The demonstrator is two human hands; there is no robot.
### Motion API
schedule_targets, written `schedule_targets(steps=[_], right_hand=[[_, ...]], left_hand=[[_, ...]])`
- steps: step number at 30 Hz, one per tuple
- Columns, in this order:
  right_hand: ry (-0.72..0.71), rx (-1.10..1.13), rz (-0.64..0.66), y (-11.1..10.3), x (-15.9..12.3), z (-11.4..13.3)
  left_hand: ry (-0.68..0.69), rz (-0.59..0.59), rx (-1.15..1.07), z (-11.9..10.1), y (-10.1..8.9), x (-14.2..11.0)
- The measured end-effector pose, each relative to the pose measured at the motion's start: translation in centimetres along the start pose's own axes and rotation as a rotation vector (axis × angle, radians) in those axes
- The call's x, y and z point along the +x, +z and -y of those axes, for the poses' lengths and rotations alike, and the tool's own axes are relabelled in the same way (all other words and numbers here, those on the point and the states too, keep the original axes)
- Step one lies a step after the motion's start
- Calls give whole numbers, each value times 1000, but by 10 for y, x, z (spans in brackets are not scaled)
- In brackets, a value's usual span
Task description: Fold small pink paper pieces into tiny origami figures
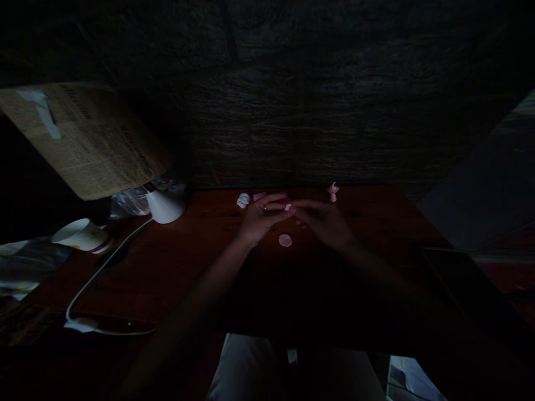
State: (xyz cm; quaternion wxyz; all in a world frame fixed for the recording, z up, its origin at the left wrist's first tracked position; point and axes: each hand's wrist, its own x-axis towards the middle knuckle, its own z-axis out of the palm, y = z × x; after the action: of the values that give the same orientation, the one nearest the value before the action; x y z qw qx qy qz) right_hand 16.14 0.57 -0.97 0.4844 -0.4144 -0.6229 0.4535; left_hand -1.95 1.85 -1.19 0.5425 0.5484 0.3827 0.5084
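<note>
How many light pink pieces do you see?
3: small piece between left hand and right hand; round piece on the table; irregular piece beyond the right hand. Some may be hidden.

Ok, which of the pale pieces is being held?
The small pale pink piece pinched between the left hand and right hand; the round pink disc, crumpled white lump and pointed pink piece rest on the wooden table.
</note>
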Motion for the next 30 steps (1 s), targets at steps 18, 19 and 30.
schedule_targets(steps=[18,19,30], right_hand=[[-2,12,-9,-1,1,-2],[-7,8,-12,0,2,-3],[-24,-1039,-128,-51,-96,40]], left_hand=[[-28,-66,-134,-5,10,-3],[-43,-65,-148,-6,11,-4],[-129,-83,-336,-2,5,3]])
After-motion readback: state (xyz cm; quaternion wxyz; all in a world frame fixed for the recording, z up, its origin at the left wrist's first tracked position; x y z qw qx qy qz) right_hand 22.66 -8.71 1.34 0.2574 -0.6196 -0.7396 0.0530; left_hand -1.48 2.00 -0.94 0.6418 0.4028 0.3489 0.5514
